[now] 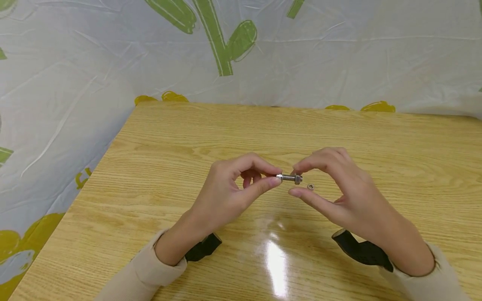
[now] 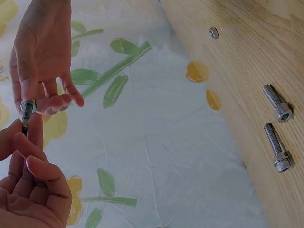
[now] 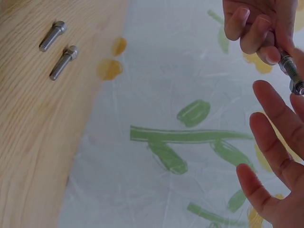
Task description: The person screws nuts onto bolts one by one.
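Observation:
A metal bolt (image 1: 289, 177) lies nearly level between the two hands. My left hand (image 1: 229, 192) pinches it at its left end, between thumb and forefinger. Near the bolt's right end sits a hex nut (image 1: 298, 179), threaded on with a little of the tip showing beyond. Around that end my right hand (image 1: 346, 192) is spread, its thumb apart from the nut; whether the forefinger touches the nut cannot be told. In the right wrist view the other fingers (image 3: 270, 137) of that hand stand extended. A loose nut (image 1: 310, 187) rests on the table just right of the bolt.
Two more socket-head bolts, one (image 2: 278, 103) beside the other (image 2: 277, 148), lie on the wooden table (image 1: 226, 133) in the wrist views. A patterned cloth (image 1: 301, 62) hangs behind the table and along its left side. Black straps circle both wrists.

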Demonstrator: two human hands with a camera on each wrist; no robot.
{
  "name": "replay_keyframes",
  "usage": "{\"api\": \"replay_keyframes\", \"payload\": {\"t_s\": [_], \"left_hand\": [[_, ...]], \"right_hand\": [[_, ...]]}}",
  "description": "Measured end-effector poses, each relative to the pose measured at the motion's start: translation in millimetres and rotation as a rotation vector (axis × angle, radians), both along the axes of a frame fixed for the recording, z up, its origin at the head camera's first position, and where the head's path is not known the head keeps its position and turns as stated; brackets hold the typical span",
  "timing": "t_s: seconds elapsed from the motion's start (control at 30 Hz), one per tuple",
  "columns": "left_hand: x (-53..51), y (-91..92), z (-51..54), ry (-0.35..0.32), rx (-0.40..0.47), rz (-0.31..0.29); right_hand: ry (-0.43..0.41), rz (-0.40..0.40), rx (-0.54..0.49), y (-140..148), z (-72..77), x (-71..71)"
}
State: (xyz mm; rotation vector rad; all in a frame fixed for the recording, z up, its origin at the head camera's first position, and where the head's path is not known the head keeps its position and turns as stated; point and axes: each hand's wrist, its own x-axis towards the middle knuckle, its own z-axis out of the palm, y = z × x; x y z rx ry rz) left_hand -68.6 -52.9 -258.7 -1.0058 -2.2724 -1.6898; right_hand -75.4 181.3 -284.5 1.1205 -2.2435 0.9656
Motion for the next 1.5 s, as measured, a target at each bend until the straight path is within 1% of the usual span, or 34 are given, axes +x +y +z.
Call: {"api": "replay_keyframes", "payload": {"t_s": [0.13,0.23,0.5,0.63,0.77,0.93,1.03,1.13,1.27,1.33,1.5], "left_hand": [[0.2,0.3,0.2,-0.004,0.008,0.002],[0.4,0.3,0.5,-0.002,0.007,0.004],[0.8,0.3,1.1,-0.002,0.007,-0.006],[1.6,1.3,2.2,-0.006,0.007,-0.014],[2.2,2.1,2.3,-0.002,0.008,-0.017],[1.8,2.4,0.5,0.0,0.003,-0.01],[1.6,2.4,0.1,0.01,-0.004,-0.004],[1.1,2.0,0.0,0.023,-0.01,0.005],[0.6,1.5,0.2,0.023,-0.015,0.017],[0.7,1.4,0.5,0.017,-0.016,0.018],[0.7,1.4,1.3,0.013,-0.018,0.018]], "right_hand": [[0.057,0.023,-0.036,-1.8,1.0,-0.9],[0.063,0.019,-0.034,-2.2,1.6,-0.1],[0.011,-0.038,0.035,-2.7,-0.5,1.9],[-0.008,-0.039,0.042,-4.1,-1.6,2.5],[-0.001,-0.031,0.028,-7.0,-1.5,2.3],[0.041,-0.026,0.016,-7.0,-2.1,-1.1],[0.024,-0.05,0.036,-4.9,0.2,-0.3],[0.015,-0.057,0.033,-4.0,2.5,0.8],[0.078,-0.019,-0.003,-6.0,5.1,0.5],[0.101,-0.013,-0.009,-6.5,5.4,0.8],[0.121,-0.006,-0.006,-6.8,6.0,1.6]]}}
